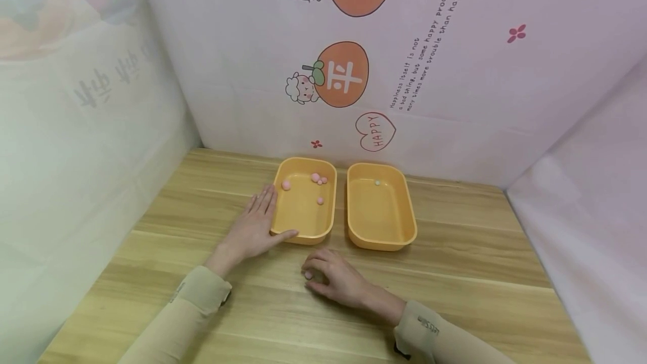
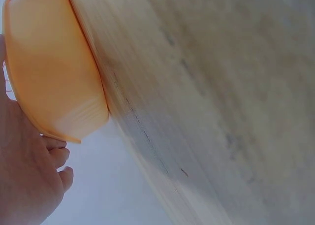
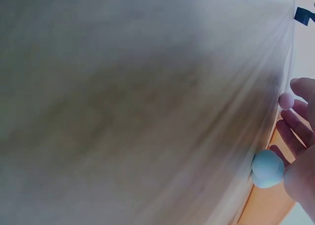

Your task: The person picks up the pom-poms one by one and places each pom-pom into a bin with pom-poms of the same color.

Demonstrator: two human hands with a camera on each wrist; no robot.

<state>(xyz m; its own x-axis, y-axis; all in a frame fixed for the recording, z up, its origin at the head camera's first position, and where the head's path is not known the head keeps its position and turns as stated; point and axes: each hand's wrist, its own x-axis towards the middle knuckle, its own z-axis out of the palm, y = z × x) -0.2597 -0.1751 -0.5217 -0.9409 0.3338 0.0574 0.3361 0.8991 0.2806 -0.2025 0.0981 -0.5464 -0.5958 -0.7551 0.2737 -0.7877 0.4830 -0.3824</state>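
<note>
My left hand (image 1: pixel 251 230) lies along the left side of the left yellow tray (image 1: pixel 335 198), straight fingers against its rim and thumb stretched over the front corner. Several pink balls (image 1: pixel 286 185) of different sizes sit in that tray. Low over the table in front of the trays, my right hand (image 1: pixel 340 280) holds a small pink ball (image 3: pixel 286 101) between thumb and curled fingertips. A larger light-blue ball (image 3: pixel 268 169) shows under the same hand in the right wrist view, beside the little finger and palm; the head view hides it.
A second yellow tray (image 1: pixel 381 246) stands to the right, with one small pale-green ball (image 1: pixel 377 183) near its back. Both trays are on a wooden table (image 1: pixel 470 274). Printed white cloth (image 1: pixel 445 145) hangs behind the table and at both sides.
</note>
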